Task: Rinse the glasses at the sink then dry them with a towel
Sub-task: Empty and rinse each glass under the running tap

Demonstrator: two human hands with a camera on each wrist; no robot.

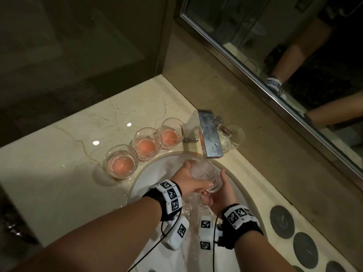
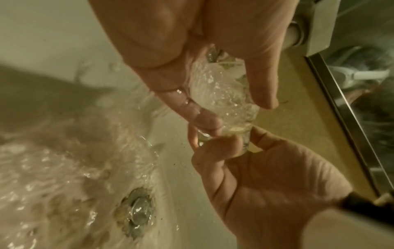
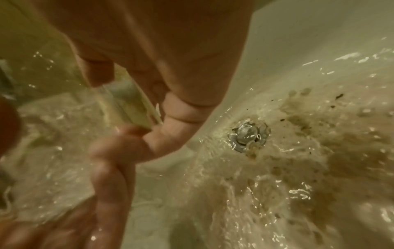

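Head view: the left hand point(image 1: 188, 179) and right hand point(image 1: 222, 195) both hold a clear glass point(image 1: 206, 176) tilted under the faucet point(image 1: 210, 134), over the sink point(image 1: 143, 183). The left grip wraps its upper wall; the right grip closes on its base. On the desk point(image 1: 59, 163), at about ten o'clock from the held glass, three glasses of pink liquid point(image 1: 147, 147) stand in a row.

Left wrist view: water point(image 2: 215, 87) fills the glass, thumb point(image 2: 262, 87) and fingers point(image 2: 192, 111) on opposite sides.

Right wrist view: the drain point(image 3: 248, 134) lies at three o'clock, under murky running water.
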